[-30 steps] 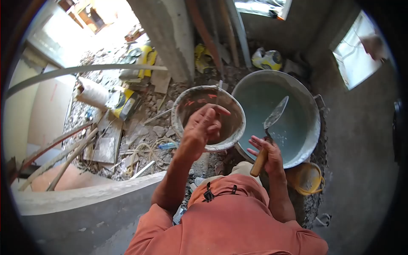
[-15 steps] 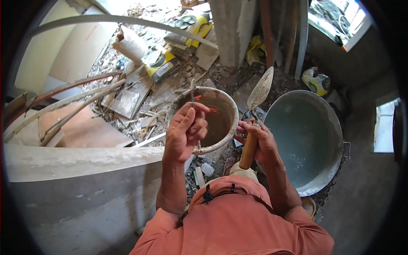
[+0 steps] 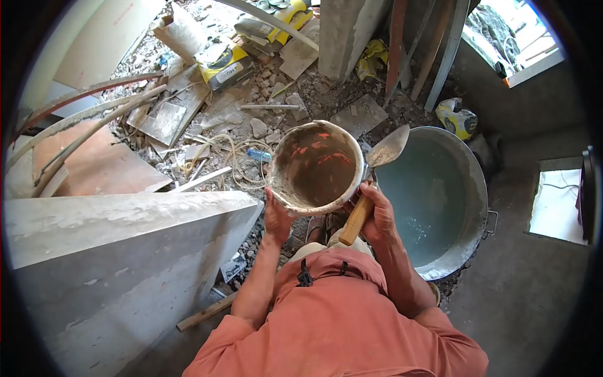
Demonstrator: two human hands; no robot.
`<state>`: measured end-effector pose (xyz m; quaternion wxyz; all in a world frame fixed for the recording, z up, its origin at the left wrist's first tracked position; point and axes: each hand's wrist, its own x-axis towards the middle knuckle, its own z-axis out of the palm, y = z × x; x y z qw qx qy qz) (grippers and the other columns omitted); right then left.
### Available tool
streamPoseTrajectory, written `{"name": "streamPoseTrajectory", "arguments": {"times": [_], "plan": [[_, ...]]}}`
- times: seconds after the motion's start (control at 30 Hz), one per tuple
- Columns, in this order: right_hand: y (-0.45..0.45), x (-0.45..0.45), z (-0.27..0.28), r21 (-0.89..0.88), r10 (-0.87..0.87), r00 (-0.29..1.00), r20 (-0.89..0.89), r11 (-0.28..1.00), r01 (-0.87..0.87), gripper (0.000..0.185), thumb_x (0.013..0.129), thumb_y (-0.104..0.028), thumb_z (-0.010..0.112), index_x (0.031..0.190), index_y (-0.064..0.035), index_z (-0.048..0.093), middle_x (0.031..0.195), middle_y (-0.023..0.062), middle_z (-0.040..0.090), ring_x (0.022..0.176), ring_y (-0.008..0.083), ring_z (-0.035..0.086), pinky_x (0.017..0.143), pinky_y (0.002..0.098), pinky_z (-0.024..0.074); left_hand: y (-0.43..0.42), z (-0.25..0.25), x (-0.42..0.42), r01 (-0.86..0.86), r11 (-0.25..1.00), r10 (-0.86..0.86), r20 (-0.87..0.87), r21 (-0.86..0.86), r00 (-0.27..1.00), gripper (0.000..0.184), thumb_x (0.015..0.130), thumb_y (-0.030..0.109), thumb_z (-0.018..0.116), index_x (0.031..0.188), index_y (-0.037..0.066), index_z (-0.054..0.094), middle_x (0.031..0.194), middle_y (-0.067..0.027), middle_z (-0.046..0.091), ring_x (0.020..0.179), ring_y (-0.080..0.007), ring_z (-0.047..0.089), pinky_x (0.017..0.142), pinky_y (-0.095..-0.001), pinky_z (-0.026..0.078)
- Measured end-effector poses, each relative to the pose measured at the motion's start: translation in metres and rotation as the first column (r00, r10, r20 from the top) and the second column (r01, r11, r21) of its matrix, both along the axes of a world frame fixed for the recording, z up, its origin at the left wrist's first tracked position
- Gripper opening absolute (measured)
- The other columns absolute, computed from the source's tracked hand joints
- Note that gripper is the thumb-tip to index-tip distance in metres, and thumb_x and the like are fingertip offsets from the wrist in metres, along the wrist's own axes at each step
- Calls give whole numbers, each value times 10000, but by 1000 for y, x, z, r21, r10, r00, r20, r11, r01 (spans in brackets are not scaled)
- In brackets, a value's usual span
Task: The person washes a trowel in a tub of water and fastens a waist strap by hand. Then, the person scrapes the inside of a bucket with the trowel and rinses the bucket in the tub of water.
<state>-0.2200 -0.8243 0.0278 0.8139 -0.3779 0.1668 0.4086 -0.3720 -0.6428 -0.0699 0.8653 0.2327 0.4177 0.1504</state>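
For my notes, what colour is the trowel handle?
The trowel handle is yellowish brown, clearest in the head view.

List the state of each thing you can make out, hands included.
Bucket: uncovered, crusted inside; contents unclear
Trowel: blade pointing away from the person, residue on it
Left hand: gripping bucket rim
Right hand: closed on trowel handle
Large tub: uncovered, partly filled with cloudy liquid
Yellow bag behind tub: crumpled

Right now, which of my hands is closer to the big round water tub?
Right. Your right hand, holding the wooden-handled trowel, is by the left edge of the round water tub; your left hand is farther off, at the left side of the stained bucket.
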Motion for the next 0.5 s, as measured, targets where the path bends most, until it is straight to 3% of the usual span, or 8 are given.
{"name": "streamPoseTrajectory", "arguments": {"times": [0.07, 0.1, 0.2, 0.3, 0.33, 0.37, 0.47, 0.5], "plan": [[-6, -8, -12, 16, -13, 1000, -26, 1000, 13, 224, 893, -131, 641, 1077, -130, 513, 1010, 21, 575, 928, 170, 602, 833, 391, 543, -11, -1, 8, 25, 992, 24, 388, -121, 921, 726, 972, 553, 473, 1511, 103, 286, 1501, -105, 400, 1361, -272, 406, 1127, -451, 321], [-6, -12, -14, 14, -9, 1000, -17, 1000, 9, 224, 893, -131, 641, 1077, -130, 513, 1010, 21, 575, 928, 170, 602, 833, 391, 543, -8, 0, 12, 22, 992, 29, 396, -123, 918, 726, 972, 553, 473, 1511, 103, 286, 1501, -105, 400, 1361, -272, 406, 1127, -451, 321], [-11, -21, -17, 20, 8, 1000, -28, 1000, -7, 221, 898, -113, 630, 1082, -94, 508, 1034, 52, 596, 974, 199, 614, 863, 409, 556, -1, -2, 28, 52, 998, -58, 254, 30, 966, 696, 977, 532, 481, 1478, 70, 342, 1467, -115, 444, 1317, -260, 460, 1106, -437, 359], [-22, -17, -32, -45, 46, 999, -7, 998, -46, 226, 895, -98, 628, 1087, -64, 513, 1051, 68, 608, 1012, 208, 618, 855, 410, 567, 20, -16, 41, -126, 990, 115, 153, 64, 982, 458, 916, 181, 627, 1338, 50, 506, 1272, -110, 597, 1144, -243, 589, 987, -387, 478], [-28, -11, -39, -157, 76, 997, 0, 985, -75, 233, 892, -90, 630, 1091, -42, 520, 1077, 88, 617, 1032, 208, 618, 835, 398, 572, 17, 17, 45, -186, 973, 168, 133, 140, 977, 485, 823, 20, 617, 1300, 43, 533, 1208, -100, 621, 1102, -233, 598, 955, -365, 493], [-37, -7, -42, -158, 79, 997, -4, 984, -79, 233, 892, -90, 630, 1091, -42, 520, 1077, 88, 617, 1032, 208, 618, 835, 398, 572, 17, 17, 42, -189, 972, 171, 129, 140, 977, 485, 823, 20, 617, 1300, 43, 533, 1208, -100, 621, 1102, -233, 598, 955, -365, 493], [-53, 24, -56, -353, 118, 983, 137, 933, -63, 246, 877, -92, 644, 1082, -44, 517, 1172, 108, 622, 1061, 209, 611, 851, 412, 557, 25, 27, 40, -100, 824, 58, 93, 558, 994, 589, 729, -44, 565, 1314, 10, 526, 1191, -94, 626, 1077, -209, 594, 976, -321, 453], [-57, 35, -60, -319, 118, 978, 173, 946, -57, 251, 883, -97, 619, 1099, -81, 493, 1205, 143, 629, 1160, 247, 589, 928, 496, 516, 28, 38, 38, -107, 821, 73, 82, 562, 994, 589, 729, -44, 565, 1314, 10, 526, 1191, -94, 626, 1077, -209, 594, 976, -321, 453]]}}
